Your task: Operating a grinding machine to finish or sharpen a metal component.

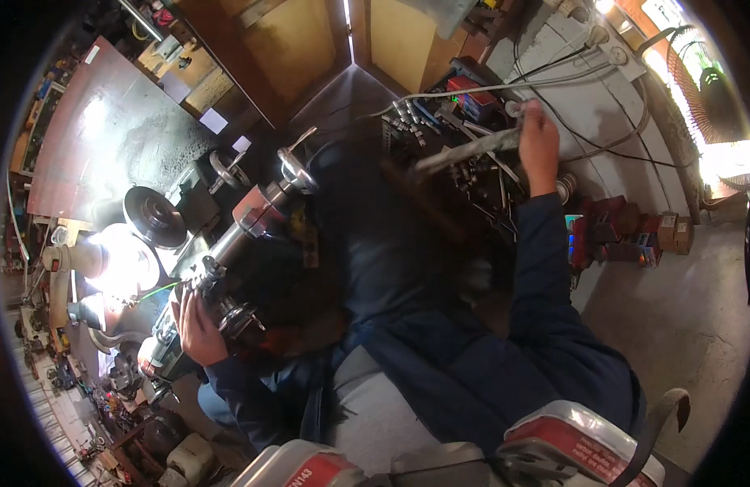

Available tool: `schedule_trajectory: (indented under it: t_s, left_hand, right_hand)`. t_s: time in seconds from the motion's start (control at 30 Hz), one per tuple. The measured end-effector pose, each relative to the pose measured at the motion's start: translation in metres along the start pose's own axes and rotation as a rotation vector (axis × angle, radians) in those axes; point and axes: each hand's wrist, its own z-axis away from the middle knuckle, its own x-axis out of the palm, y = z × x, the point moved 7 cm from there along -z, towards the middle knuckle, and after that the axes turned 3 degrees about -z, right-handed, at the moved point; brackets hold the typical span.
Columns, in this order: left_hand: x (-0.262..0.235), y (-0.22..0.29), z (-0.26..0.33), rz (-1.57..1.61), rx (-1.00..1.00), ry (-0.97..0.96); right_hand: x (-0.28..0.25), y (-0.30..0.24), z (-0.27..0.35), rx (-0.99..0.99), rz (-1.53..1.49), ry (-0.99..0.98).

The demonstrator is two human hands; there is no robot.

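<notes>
My left hand (199, 331) rests with its fingers stretched out against the metal fittings (203, 274) of a lathe-like machine. A bright lamp (125, 261) shines beside it, and a thin green strand (160, 290) runs toward the fingertips. The machine's metal cylinder (243, 223) slants up to a lever-topped wheel (295, 170). Out to the right, my right hand (539, 146) is closed round one end of a long, pale, worn bar (468, 152). The bar's far end points left over tools and is blurred, so its exact kind is unclear.
Sockets and hand tools (406, 118) crowd the bench ahead, near a red device (472, 99). Pale cables (505, 87) cross the far right. Red boxes (610, 219) stand along the right wall. A sloping metal sheet (90, 130) lies far left; wooden doors (298, 49) stand ahead.
</notes>
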Motion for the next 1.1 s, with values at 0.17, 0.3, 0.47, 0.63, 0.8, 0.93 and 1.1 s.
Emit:
schedule_trajectory:
  t_s: [0.17,0.3,0.47,0.63,0.8,0.93,1.1]
  left_hand:
    - [-0.03,-0.09,0.058,-0.083,-0.864,0.045]
    - [-0.081,-0.158,0.064,-0.072,-0.502,0.744]
    - [-0.068,-0.261,0.068,0.021,-0.677,0.475]
    - [-0.04,-0.275,0.088,0.186,-0.677,0.256]
    - [-0.042,-0.269,0.089,0.223,-0.527,0.417]
    - [-0.04,-0.282,0.076,0.317,-0.578,0.335]
    - [-0.04,-0.299,0.042,0.236,-0.609,0.23]
  right_hand:
    - [0.001,-0.004,-0.001,-0.02,0.573,0.043]
    - [0.081,-0.07,0.057,-0.309,0.501,-0.094]
    - [0.194,-0.178,0.163,-0.697,-0.005,-0.495]
    - [0.243,-0.211,0.192,-0.597,-0.051,-0.374]
    - [0.252,-0.222,0.178,-0.54,0.063,-0.33]
    - [0.272,-0.242,0.155,-0.558,0.078,-0.55]
    - [0.299,-0.262,0.129,-0.464,0.155,-0.58]
